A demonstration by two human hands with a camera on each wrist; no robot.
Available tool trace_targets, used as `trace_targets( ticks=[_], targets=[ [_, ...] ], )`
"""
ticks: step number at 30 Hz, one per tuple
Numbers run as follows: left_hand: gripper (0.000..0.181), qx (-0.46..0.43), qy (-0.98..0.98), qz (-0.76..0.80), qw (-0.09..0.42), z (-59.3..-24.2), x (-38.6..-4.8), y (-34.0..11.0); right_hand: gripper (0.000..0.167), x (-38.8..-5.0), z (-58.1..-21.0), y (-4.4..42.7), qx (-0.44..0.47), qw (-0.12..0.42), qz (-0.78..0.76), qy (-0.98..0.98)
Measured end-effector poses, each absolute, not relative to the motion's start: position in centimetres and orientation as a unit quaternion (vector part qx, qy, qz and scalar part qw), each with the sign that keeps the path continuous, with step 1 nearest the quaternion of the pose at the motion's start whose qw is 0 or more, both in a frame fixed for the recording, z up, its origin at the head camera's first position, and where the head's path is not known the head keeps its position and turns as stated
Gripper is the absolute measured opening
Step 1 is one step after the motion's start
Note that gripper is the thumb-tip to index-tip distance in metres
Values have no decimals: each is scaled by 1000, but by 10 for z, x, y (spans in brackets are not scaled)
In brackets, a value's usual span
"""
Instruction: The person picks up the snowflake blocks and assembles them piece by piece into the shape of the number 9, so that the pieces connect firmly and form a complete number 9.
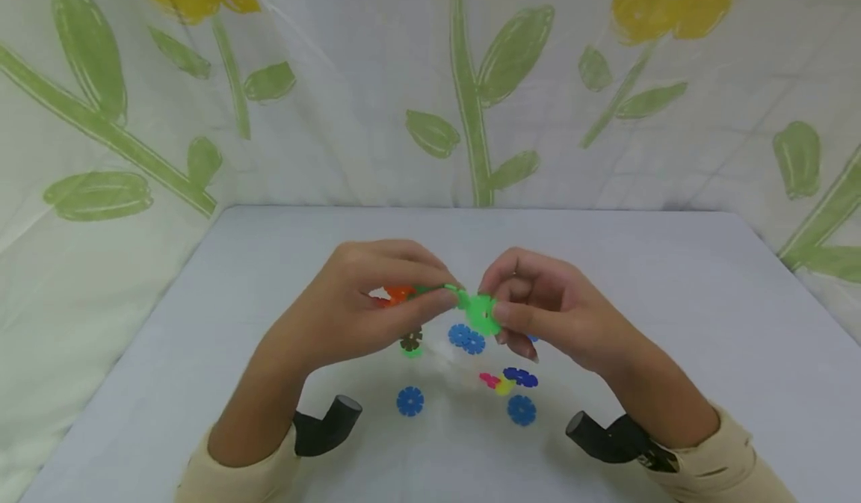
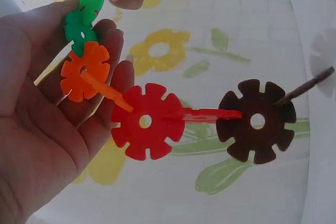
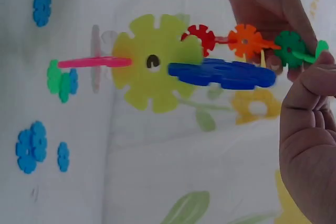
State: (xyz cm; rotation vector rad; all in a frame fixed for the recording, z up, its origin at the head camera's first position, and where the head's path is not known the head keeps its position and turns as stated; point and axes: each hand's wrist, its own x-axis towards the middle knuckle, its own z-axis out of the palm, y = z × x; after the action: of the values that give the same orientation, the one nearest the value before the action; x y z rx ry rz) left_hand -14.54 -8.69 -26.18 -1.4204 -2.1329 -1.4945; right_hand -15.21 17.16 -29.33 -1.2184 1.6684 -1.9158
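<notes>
My left hand (image 1: 366,301) pinches the green end of a chain of notched plastic flower discs between thumb and fingers. From there the chain runs through a dark green disc (image 2: 81,32), an orange disc (image 2: 84,74), a red disc (image 2: 147,135) and a brown disc (image 2: 257,140), slotted together at angles. Between thumb and fingertips, my right hand (image 1: 548,305) grips a light green disc (image 1: 483,315), which meets the chain's green end. Fingers partly cover the joint. Below the right hand is a joined group with a yellow disc (image 3: 152,87), a pink disc (image 3: 94,62) and a dark blue disc (image 3: 223,74).
On the white table (image 1: 222,353) lie a blue disc (image 1: 410,400), another blue disc (image 1: 521,409) and an overlapping blue pair (image 1: 466,338). A light green disc (image 1: 412,352) shows below the chain. A flower-printed cloth (image 1: 350,114) hangs behind the table.
</notes>
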Motion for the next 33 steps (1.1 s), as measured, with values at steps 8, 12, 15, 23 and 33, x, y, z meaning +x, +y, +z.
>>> trace_targets(
  ticks=[8,12,15,23,33],
  targets=[
    [13,-488,-708,-499,107,-265,-147,-84,12,-151,-293,172,-431,163,-668,585],
    [14,-491,-703,-506,93,-265,-147,-82,12,-151,-293,171,-431,167,-668,584],
    [16,-487,-705,-508,85,-266,-147,-80,13,-151,-294,170,-427,174,-672,580],
    [14,-476,-722,-485,133,-270,-146,-73,14,-151,-298,170,-416,172,-681,578],
    [12,-425,-756,-462,188,-267,-151,-84,18,-150,-291,163,-384,77,-684,615]
  ],
)
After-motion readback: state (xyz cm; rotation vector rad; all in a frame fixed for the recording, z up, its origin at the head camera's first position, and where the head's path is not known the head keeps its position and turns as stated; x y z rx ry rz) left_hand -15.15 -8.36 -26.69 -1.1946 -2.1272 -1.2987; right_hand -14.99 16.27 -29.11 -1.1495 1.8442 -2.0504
